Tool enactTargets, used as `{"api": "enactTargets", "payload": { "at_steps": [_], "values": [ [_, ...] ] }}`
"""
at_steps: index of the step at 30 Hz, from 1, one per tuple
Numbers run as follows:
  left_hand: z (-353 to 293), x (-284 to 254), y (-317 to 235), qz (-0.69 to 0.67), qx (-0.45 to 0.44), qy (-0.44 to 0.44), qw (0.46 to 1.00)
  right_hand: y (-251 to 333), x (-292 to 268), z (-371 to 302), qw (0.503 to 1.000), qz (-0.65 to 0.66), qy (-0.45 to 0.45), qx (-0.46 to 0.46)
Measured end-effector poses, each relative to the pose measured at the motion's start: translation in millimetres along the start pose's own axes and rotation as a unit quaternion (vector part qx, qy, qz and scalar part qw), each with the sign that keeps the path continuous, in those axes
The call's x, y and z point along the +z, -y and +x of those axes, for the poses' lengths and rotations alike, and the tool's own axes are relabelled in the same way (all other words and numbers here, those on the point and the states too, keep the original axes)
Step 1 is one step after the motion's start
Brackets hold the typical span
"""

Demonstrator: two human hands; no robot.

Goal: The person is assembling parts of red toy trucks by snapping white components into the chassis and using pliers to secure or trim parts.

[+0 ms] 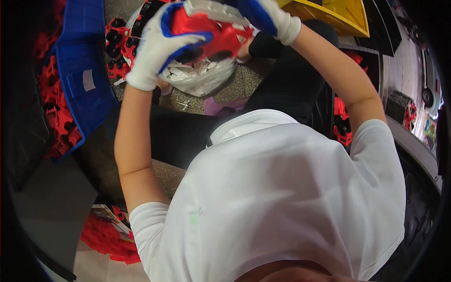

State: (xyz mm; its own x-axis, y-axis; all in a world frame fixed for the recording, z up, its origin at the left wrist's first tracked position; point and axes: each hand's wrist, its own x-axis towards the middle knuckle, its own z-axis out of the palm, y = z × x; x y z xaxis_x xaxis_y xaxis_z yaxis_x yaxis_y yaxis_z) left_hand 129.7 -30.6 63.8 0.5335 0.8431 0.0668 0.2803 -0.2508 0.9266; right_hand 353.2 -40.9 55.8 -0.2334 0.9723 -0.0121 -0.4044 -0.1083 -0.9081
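Near the top of the head view, my left hand (157, 47), in a white glove with a blue palm, grips a red toy truck (203, 30). Its thumb lies across the truck's near side and its fingers go round the far side. Along the truck's upper side sits a pale grey part (213, 10). Dark round shapes like wheels show on the lower side, smeared by motion. My right hand (272, 19), gloved the same way, is at the truck's right end. Blur and the picture's edge hide its fingers, so I cannot tell whether it touches the truck.
Below the truck, a clear plastic bag (199, 80) of white parts lies on the speckled floor (249, 80). Red toys with black wheels (118, 49) are heaped left of it. A blue bin (77, 61) stands left, a yellow bin (347, 16) upper right, red pieces (342, 120) at right.
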Motion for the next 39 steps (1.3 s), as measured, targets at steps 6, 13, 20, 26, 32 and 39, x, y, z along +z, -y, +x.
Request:
{"api": "enactTargets", "payload": {
  "at_steps": [6,13,20,26,32,39],
  "values": [
    [3,-105,61,-0.438,-0.068,-0.279,0.852,-165,-127,73,0.963,-0.167,-0.063,0.201],
    [-11,-112,78,-0.584,-0.128,-0.279,0.751,-313,-47,-12,0.625,-0.720,-0.030,0.299],
    [2,-100,78,-0.492,-0.092,-0.322,0.804,-339,-48,2,0.502,-0.784,-0.083,0.356],
    [12,-95,77,-0.496,-0.058,-0.312,0.808,-305,-55,31,0.593,-0.660,-0.060,0.457],
    [57,-85,69,-0.608,-0.073,-0.221,0.759,-243,-139,38,0.910,-0.255,0.007,0.328],
    [90,-52,21,-0.742,0.005,0.083,0.665,10,-46,-7,0.988,0.104,0.026,0.116]
  ]
}}
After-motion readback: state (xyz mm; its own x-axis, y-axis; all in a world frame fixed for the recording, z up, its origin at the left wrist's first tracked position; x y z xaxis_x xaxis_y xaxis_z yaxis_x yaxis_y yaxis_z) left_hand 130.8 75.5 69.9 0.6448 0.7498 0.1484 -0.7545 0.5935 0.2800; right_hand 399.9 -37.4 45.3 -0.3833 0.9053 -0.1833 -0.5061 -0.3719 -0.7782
